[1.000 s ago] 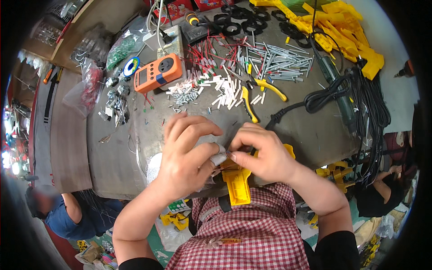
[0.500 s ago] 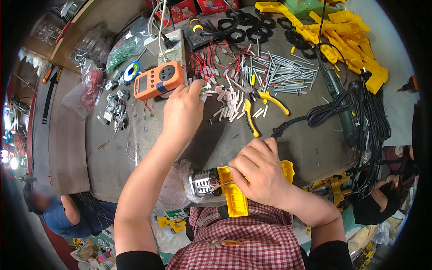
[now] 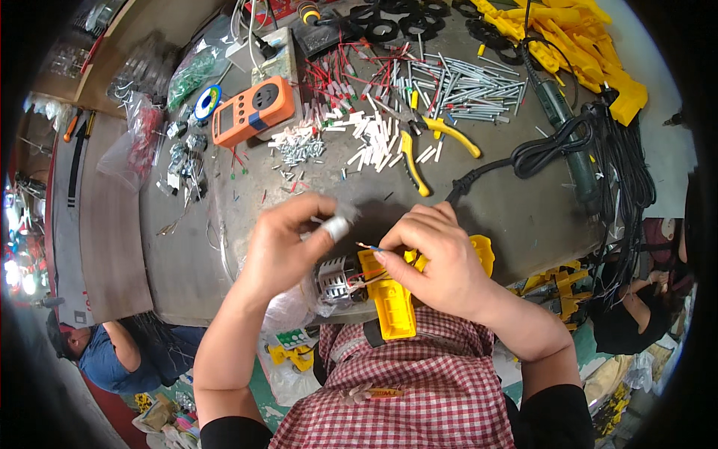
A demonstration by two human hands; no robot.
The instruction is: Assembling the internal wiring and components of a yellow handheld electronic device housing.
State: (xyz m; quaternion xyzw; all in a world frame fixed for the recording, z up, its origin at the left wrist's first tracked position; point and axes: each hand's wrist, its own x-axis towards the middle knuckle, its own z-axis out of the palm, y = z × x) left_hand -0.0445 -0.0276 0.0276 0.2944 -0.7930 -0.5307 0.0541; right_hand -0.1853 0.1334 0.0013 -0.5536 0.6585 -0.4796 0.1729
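My right hand (image 3: 437,258) pinches a thin blue wire (image 3: 376,248), whose bare copper end points left. Under that hand lies a yellow plastic tool housing (image 3: 395,308), at my apron by the table's near edge. A motor (image 3: 336,278) with a slotted metal casing sits at the housing's left end, with thin leads running between them. Just left of the wire tip, my left hand (image 3: 288,243) has thumb and forefinger bent together, with a white wrap around a digit. Motion blurs its fingertips, and what they hold is unclear. The two hands are apart.
Beyond my hands lie yellow-handled pliers (image 3: 419,142), white sleeves (image 3: 374,142), small screws (image 3: 298,146) and long metal rods (image 3: 479,90). An orange meter (image 3: 253,112) stands far left. A soldering iron cable (image 3: 546,161) coils at right. Two other people are at the sides.
My left hand has come back from beside the orange meter toward the wire in my right hand, uncovering the small screws. My right hand keeps its pinch. The whole view has shifted slightly.
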